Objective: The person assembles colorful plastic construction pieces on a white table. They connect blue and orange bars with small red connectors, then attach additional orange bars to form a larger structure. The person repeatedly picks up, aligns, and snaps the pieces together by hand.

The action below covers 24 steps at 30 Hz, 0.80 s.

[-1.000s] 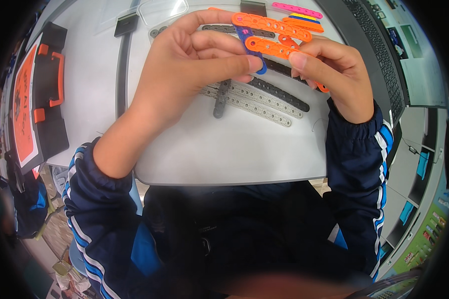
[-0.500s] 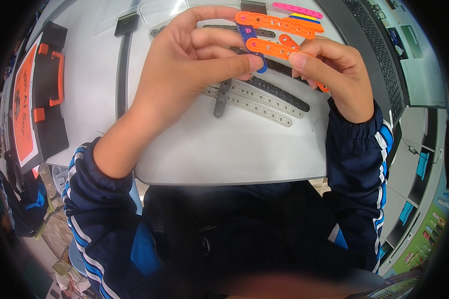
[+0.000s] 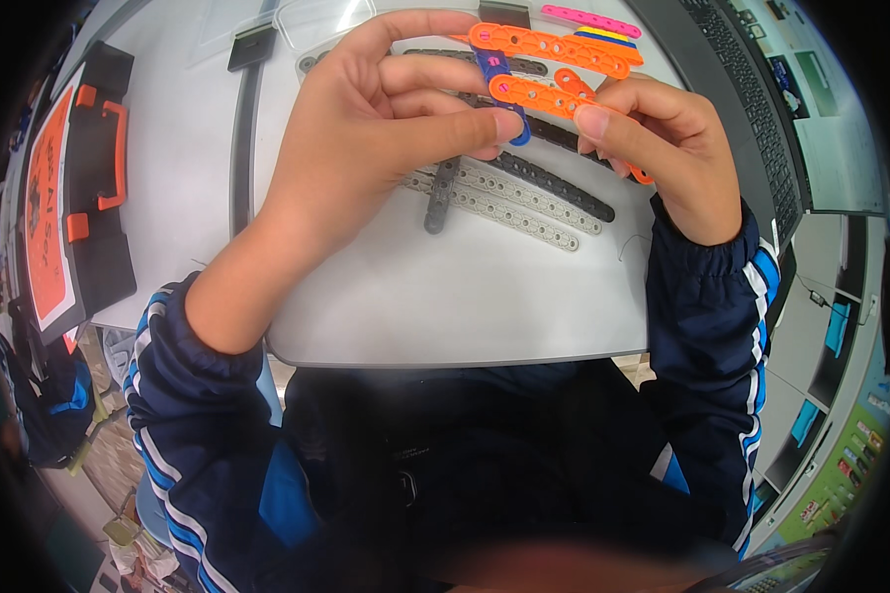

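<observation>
Between both hands, above the far part of the table, is a linkage of perforated plastic building beams. A short blue beam (image 3: 490,65) crosses two orange beams, joined to them by pink pins. My left hand (image 3: 386,124) pinches the blue beam's lower end between thumb and fingers, its index finger reaching to the upper orange beam (image 3: 554,45). My right hand (image 3: 667,133) is closed on the lower orange beam (image 3: 539,95) near its right end. Another orange piece (image 3: 570,81) shows there, partly hidden by the fingers.
Grey beams (image 3: 519,219), a black beam (image 3: 554,186) and a dark short beam (image 3: 440,198) lie below my hands. A pink beam (image 3: 591,20) lies at the far side. A laptop (image 3: 737,89) stands right, a black case with orange latches (image 3: 94,178) left.
The upper orange beam has shifted slightly to the right and down at its right end. Both hands keep their grip and have hardly moved.
</observation>
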Motion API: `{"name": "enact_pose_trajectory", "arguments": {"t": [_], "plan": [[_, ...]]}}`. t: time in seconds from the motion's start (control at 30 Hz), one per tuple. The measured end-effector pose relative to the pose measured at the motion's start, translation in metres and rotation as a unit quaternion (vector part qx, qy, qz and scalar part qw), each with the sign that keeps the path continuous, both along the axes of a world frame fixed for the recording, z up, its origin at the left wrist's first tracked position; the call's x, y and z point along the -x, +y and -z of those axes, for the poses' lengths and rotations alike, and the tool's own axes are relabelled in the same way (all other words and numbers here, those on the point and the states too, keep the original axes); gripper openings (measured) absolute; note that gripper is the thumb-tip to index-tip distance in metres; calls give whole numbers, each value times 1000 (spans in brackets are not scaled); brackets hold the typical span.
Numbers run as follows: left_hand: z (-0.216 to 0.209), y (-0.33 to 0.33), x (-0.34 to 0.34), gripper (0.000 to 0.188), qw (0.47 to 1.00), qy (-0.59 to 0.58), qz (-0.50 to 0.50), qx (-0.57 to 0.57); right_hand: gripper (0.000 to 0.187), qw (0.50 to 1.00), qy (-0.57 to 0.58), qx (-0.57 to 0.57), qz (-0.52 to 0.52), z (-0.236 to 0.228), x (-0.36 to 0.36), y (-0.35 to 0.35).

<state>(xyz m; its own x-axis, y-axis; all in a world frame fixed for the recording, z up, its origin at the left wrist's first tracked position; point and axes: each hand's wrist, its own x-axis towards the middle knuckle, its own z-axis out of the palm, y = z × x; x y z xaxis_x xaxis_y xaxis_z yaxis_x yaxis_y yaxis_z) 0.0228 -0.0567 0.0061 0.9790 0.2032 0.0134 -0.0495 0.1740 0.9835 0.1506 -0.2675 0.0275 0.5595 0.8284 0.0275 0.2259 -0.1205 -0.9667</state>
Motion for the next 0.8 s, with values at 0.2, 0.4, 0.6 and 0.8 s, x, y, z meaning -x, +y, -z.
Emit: {"name": "enact_pose_trajectory", "arguments": {"t": [0.2, 0.4, 0.6, 0.8], "plan": [[-1, -1, 0, 64, 1000, 3, -2, -1, 17, 1000, 0, 14, 3, -1, 0, 1], [-3, 0, 0, 62, 1000, 8, 5, -19, 18, 999, -23, 39, -21, 0, -5, -4], [-5, 1, 0, 58, 998, 22, 37, 44, 30, 992, -39, -15, 116, -5, -34, -17], [-3, 1, 1, 55, 993, 74, 48, 73, 26, 991, 64, -110, 31, -11, -20, -22]]}}
